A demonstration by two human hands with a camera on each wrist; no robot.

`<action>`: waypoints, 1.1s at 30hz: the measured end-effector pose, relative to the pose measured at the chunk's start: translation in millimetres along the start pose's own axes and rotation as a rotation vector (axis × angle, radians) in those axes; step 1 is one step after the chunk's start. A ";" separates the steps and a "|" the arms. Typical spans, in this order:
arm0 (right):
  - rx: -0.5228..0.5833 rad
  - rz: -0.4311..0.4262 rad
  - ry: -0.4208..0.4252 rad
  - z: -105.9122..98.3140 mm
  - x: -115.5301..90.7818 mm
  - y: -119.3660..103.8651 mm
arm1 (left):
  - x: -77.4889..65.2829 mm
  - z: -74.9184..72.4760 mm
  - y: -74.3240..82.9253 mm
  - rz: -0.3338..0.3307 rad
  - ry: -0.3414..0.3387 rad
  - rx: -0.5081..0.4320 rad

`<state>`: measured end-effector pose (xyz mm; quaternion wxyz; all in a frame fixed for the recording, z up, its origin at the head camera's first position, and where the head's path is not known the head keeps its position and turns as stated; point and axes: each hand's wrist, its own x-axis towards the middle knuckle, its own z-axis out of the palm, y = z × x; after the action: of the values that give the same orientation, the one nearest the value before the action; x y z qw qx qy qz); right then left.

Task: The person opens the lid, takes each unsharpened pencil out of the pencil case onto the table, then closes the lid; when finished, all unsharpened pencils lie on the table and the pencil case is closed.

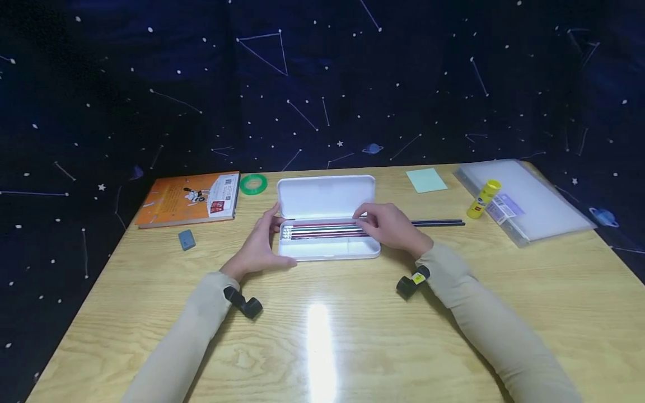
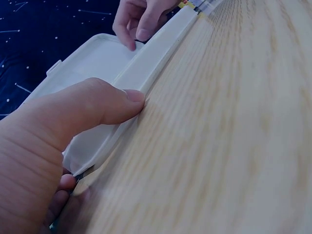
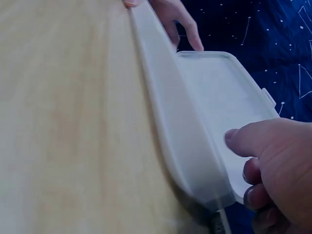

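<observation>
A white pencil case [image 1: 328, 257] lies on the table with its lid [image 1: 326, 197] raised at the back. Several striped pencils [image 1: 322, 230] lie side by side in its rear compartment. My left hand [image 1: 259, 246] holds the case's left end, its thumb [image 2: 119, 103] against the front wall and its other fingers round the far side. My right hand [image 1: 390, 226] hovers over the pencils' right ends, fingers bent, thumb [image 3: 246, 139] apart from them; nothing shows between them. Dark pencils [image 1: 438, 223] stick out beyond the case's right end, beside my right wrist.
An orange book [image 1: 173, 196], a green tape roll [image 1: 253, 184] and a blue-grey eraser [image 1: 186, 240] lie to the left. Light green sticky notes [image 1: 426, 180], a yellow glue stick [image 1: 484, 199] and a clear plastic folder [image 1: 539, 201] are to the right. A starry cloth [image 1: 322, 84] hangs behind.
</observation>
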<state>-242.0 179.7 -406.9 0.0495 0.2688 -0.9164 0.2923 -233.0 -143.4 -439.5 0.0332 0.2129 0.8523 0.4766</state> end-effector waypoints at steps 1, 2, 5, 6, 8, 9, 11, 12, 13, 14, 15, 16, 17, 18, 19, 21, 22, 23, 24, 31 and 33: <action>-0.016 -0.004 -0.018 -1.2 2.5 0.1 | 0.8 -0.5 0.5 0.002 -0.001 0.001; -0.032 -0.008 -0.035 -2.5 4.9 0.1 | 1.5 -1.0 0.8 0.003 -0.001 -0.002; -0.069 -0.008 -0.078 -3.9 6.5 1.6 | 1.9 0.2 0.6 -0.002 -0.005 -0.003; -0.078 -0.003 -0.089 -3.8 6.2 2.2 | 1.9 0.8 0.3 -0.006 -0.004 0.002; -0.093 0.004 -0.101 -3.1 6.4 3.2 | 2.3 1.4 -0.5 -0.006 0.001 0.004; -0.098 0.007 -0.106 -2.7 6.7 3.1 | 2.3 1.3 -0.5 -0.006 0.004 0.009; -0.107 0.011 -0.111 -1.6 7.2 3.2 | 2.2 0.7 -0.6 -0.004 0.005 0.019; -0.105 0.015 -0.113 -1.2 7.4 2.9 | 2.2 0.3 -0.5 -0.005 0.006 0.021; -0.103 0.018 -0.115 -0.8 7.6 2.6 | 2.1 0.1 -0.6 -0.005 0.005 0.022; -0.100 0.022 -0.118 -0.5 7.5 2.0 | 1.9 -0.2 -0.4 -0.005 0.004 0.025; -0.098 0.024 -0.120 -0.3 7.5 1.5 | 1.6 -0.3 -0.4 -0.006 0.004 0.025; -0.101 0.021 -0.120 -0.8 7.4 0.8 | 1.7 -0.2 -0.5 -0.004 0.003 0.026; -0.104 0.017 -0.120 -1.1 7.3 0.0 | 1.9 -0.2 -0.7 0.001 0.003 0.030; -0.112 0.008 -0.118 -1.4 6.9 -0.5 | 2.1 0.2 -0.9 0.001 0.003 0.031; -0.123 -0.001 -0.115 -1.5 6.3 -0.6 | 2.2 0.7 -1.0 0.001 0.002 0.032; -0.137 -0.012 -0.111 -1.3 5.0 -0.4 | 2.4 1.9 -1.2 0.001 -0.004 0.030; -0.142 -0.017 -0.112 -1.0 4.3 -0.3 | 2.3 2.4 -1.2 -0.002 -0.008 0.028; -0.144 -0.020 -0.114 -0.5 3.8 0.1 | 2.0 2.5 -1.3 -0.003 -0.011 0.027; -0.143 -0.020 -0.116 0.0 3.4 0.4 | 1.6 2.8 -1.2 -0.008 -0.013 0.022; -0.090 -0.005 -0.145 -1.2 5.4 -0.7 | 2.0 -0.2 -2.4 -0.004 -0.002 0.033; -0.089 -0.007 -0.162 -3.2 7.5 -1.1 | 2.2 -1.4 -2.2 -0.007 -0.008 0.036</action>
<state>-248.0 177.3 -401.8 -0.0118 0.2920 -0.9287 0.2283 -236.1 -144.6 -440.3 0.0341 0.2125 0.8614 0.4602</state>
